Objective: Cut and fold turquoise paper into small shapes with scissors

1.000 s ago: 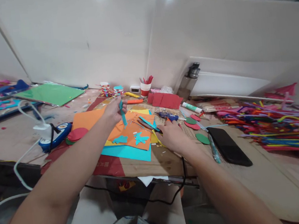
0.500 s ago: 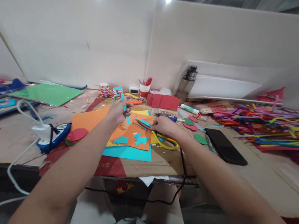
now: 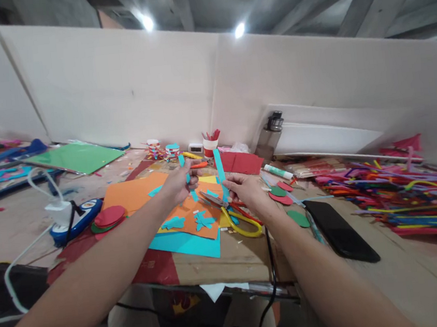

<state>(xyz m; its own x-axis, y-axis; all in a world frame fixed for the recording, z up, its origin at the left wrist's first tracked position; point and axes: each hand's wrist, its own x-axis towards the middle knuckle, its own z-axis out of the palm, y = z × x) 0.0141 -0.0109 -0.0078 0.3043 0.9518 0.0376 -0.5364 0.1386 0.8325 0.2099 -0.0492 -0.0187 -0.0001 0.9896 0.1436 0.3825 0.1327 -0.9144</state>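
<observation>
My left hand (image 3: 182,182) is closed on a narrow blue paper strip (image 3: 181,160), whose ends stick out above and below the fingers. A second blue paper strip (image 3: 219,164) stands nearly upright, pinched in my right hand (image 3: 244,191). Just below my right hand lie scissors (image 3: 244,228) with yellow handles, blades pointing left. Blue paper cutouts (image 3: 204,220) rest on an orange sheet (image 3: 128,195), which lies partly over a blue sheet (image 3: 188,244). Red and green paper circles (image 3: 279,192) lie to the right of my right hand.
A black phone (image 3: 340,228) and a heap of pipe cleaners (image 3: 409,193) are on the right. Behind stand a red-and-white cup (image 3: 211,146), red paper (image 3: 242,162) and a bottle (image 3: 269,136). A blue power strip (image 3: 77,222) with a white cable sits at the left.
My right hand has raised a second blue paper strip from above the scissors, which stay on the table. My left hand still holds its strip. The camera view has tilted up.
</observation>
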